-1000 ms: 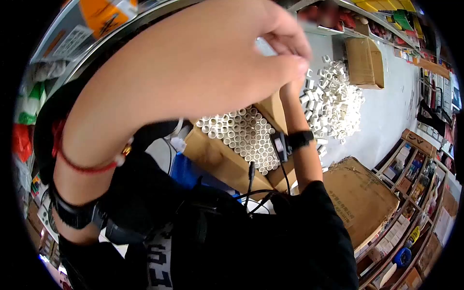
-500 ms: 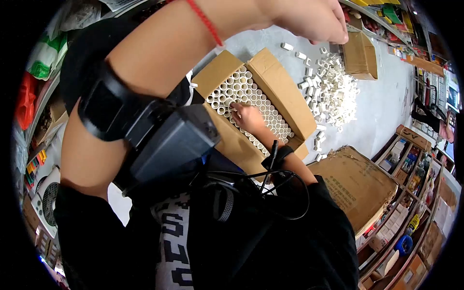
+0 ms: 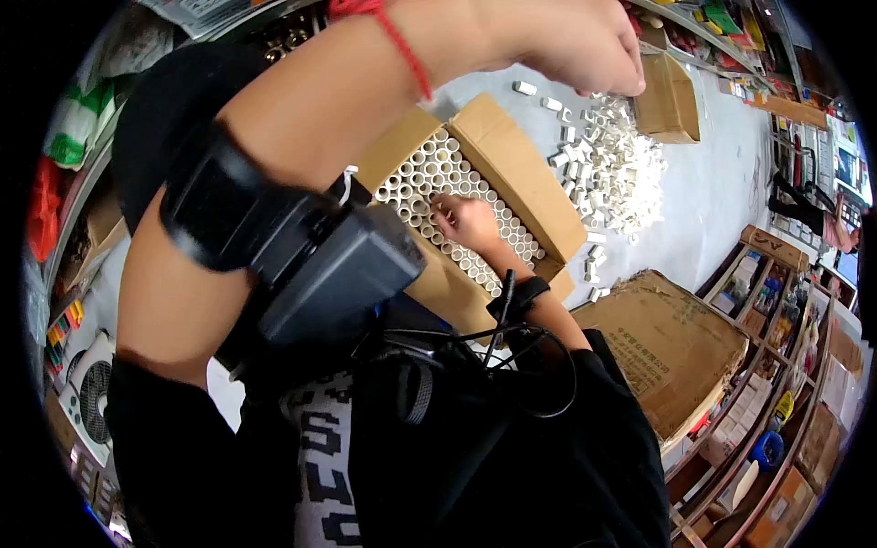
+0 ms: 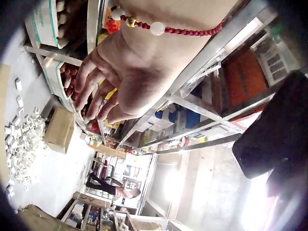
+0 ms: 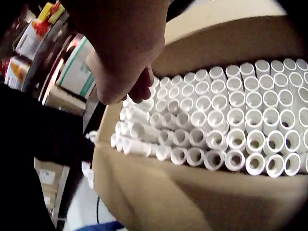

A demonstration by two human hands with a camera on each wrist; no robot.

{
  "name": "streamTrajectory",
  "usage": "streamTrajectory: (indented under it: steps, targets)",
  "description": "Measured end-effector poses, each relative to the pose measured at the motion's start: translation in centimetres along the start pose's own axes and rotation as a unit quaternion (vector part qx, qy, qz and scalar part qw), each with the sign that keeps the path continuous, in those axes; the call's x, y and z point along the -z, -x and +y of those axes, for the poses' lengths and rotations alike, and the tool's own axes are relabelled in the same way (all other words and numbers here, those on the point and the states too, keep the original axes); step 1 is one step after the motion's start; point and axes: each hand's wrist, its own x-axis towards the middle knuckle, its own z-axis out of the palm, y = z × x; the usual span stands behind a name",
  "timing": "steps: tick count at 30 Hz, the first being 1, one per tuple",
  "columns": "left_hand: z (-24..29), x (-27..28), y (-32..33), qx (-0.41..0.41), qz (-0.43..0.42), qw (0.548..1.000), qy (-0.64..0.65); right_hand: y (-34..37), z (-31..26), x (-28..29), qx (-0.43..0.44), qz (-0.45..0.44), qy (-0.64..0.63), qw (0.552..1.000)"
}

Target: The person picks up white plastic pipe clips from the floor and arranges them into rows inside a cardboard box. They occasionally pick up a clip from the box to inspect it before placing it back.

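Observation:
My right hand (image 3: 470,224) is low over an open cardboard box (image 3: 516,164), its fingers bent down at white pipe fittings (image 3: 484,192). Short round tubes, these fittings stand on end in close rows with their mouths up. In the right wrist view, a few fittings (image 5: 137,131) near the left end rise above the others, close under the right hand (image 5: 127,62). I cannot tell whether the fingertips grip one. My left hand (image 3: 585,46) is raised out to the front, away from the box. The left wrist view shows its fingers (image 4: 89,86) loosely bent, holding nothing.
A heap of loose white fittings (image 3: 617,173) lies on the grey floor beyond the box. Behind it stands another carton (image 3: 667,100). A large closed carton (image 3: 671,352) is at the right, beside wooden shelving (image 3: 758,393). Another person (image 3: 808,205) is farther off.
My right hand went from beneath the left hand down and back into the box, then stayed at the fittings. The left forearm swung up and away, uncovering the box.

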Motion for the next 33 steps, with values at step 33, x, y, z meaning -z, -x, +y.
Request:
streamTrajectory:
  steps: [33]
  targets:
    - [-2.2,0.1,-4.0,0.123,-0.045,0.991,-0.017,-6.0,11.2,11.2,-0.28,0.186,-0.706,0.623]
